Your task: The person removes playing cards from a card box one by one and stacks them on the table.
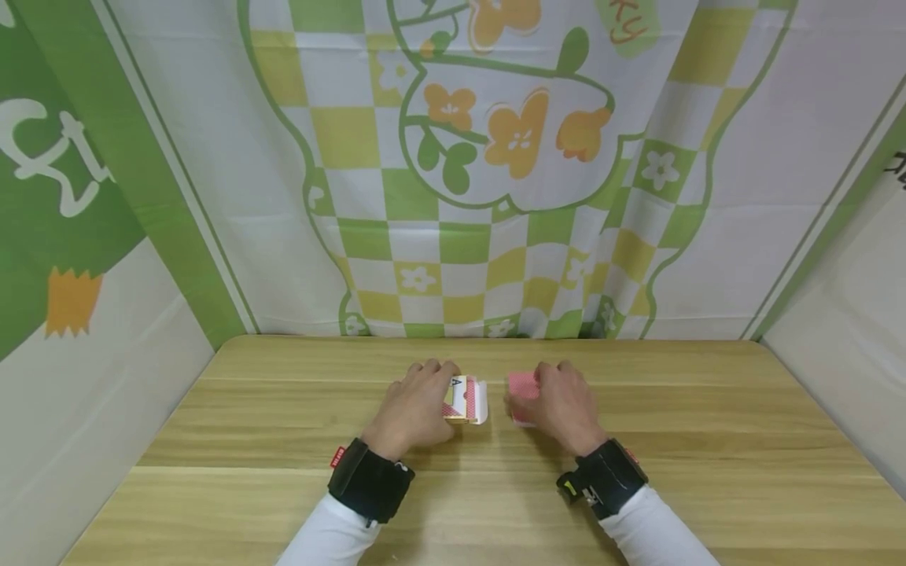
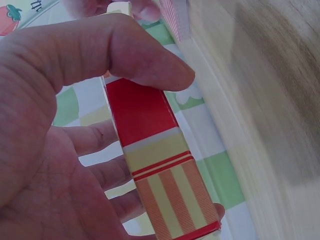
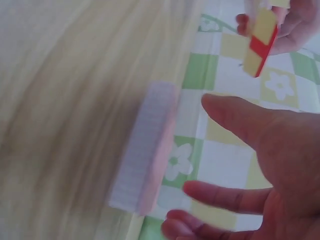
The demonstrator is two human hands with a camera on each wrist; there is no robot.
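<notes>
My left hand (image 1: 416,405) grips a playing card box (image 1: 458,399), thumb along its near side and fingers behind it. The box shows an "A" on its top face, and its white end flap (image 1: 482,403) stands out toward the right. In the left wrist view the narrow side of the card box (image 2: 147,115) is red and cream with stripes. A squared deck of cards (image 1: 522,393) with a pink-red back lies on the table just right of the box. Around that deck (image 3: 142,150), my right hand (image 1: 566,402) hovers with thumb and fingers spread apart.
Both things are on a wood-grain table (image 1: 488,503), toward its far edge. Behind that edge hangs a green, yellow and white checked cloth (image 1: 467,244). Printed fabric walls (image 1: 134,377) stand at the left and right sides.
</notes>
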